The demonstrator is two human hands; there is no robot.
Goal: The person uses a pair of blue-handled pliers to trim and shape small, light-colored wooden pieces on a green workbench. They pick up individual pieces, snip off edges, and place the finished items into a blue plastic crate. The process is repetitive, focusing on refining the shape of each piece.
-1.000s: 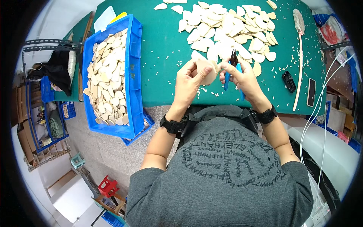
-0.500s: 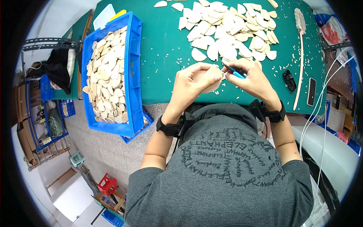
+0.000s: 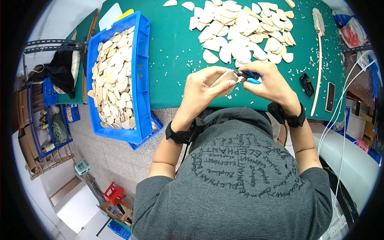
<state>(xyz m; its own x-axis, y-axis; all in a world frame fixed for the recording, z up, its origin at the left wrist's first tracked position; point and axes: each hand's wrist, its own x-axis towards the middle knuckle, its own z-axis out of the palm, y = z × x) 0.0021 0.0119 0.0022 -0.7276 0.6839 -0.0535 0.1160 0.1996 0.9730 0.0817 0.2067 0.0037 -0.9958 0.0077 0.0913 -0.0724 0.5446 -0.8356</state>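
Observation:
My left hand (image 3: pixel 206 88) is closed on a flat cream-coloured piece (image 3: pixel 226 78) with a rounded edge, held tilted above the near edge of the table. My right hand (image 3: pixel 270 82) grips a pair of cutting pliers (image 3: pixel 252 77) with blue handles. The jaws of the pliers meet the right edge of the piece; the fingers partly cover the handles. Just beyond both hands lies a loose heap of similar half-round cream pieces (image 3: pixel 240 32). Small pale scraps are scattered over the table around it.
A blue crate (image 3: pixel 143 72) full of cream pieces stands at the table's left. On the green table (image 3: pixel 172 88) to the right lie a black object (image 3: pixel 306 85), a phone (image 3: pixel 330 97) and a long-handled brush (image 3: pixel 318 60). White cables (image 3: pixel 340 100) hang at the far right.
The pliers have turned and their handles are spread wider, with the jaws now at the piece's edge. My left hand has tilted the piece slightly.

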